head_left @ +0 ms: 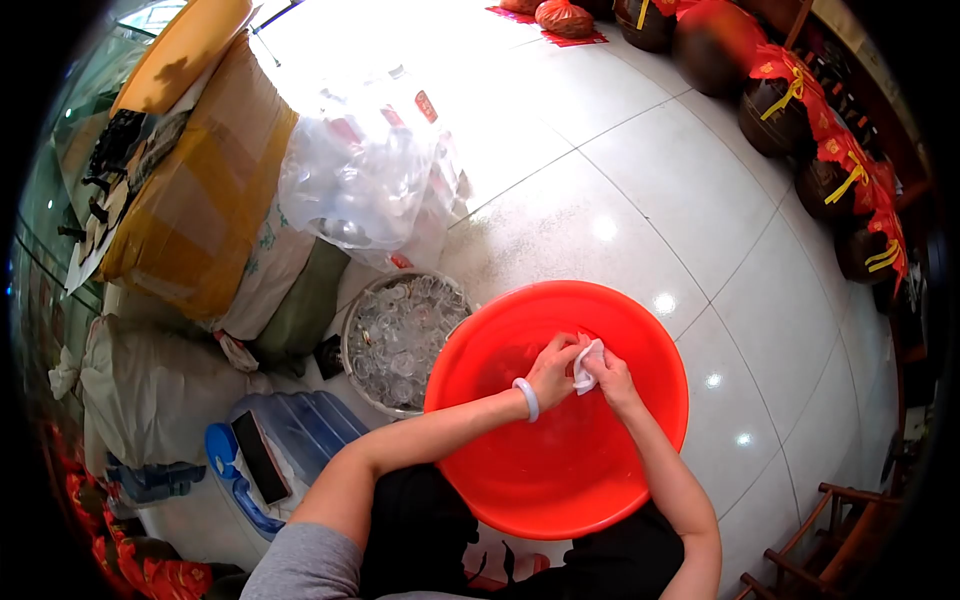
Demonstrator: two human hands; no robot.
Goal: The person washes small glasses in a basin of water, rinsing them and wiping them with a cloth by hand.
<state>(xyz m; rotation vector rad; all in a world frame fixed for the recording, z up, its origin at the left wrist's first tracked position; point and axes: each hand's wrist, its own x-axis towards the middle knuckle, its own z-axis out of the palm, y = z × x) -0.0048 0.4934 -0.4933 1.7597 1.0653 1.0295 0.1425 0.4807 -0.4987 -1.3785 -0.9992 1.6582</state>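
My left hand (553, 372), with a pale bangle (527, 398) on its wrist, is over the large red basin (560, 505). Its fingers are curled close beside a small white cloth (588, 366), and what they grip is hidden. My right hand (614, 380) is closed around the cloth from the other side. Both hands nearly meet above the inside of the basin. Left of the basin stands a round tub (347, 345) filled with many small clear glass or plastic pieces (405, 335).
Clear plastic bags (355, 180) lie beyond the tub. Taped cartons (200, 190) and sacks (150, 380) are stacked at left. A blue water jug (310, 425) with a phone (260, 458) on it lies nearby. Dark jars with red covers (775, 115) line the right; a wooden rack (825, 545) is lower right.
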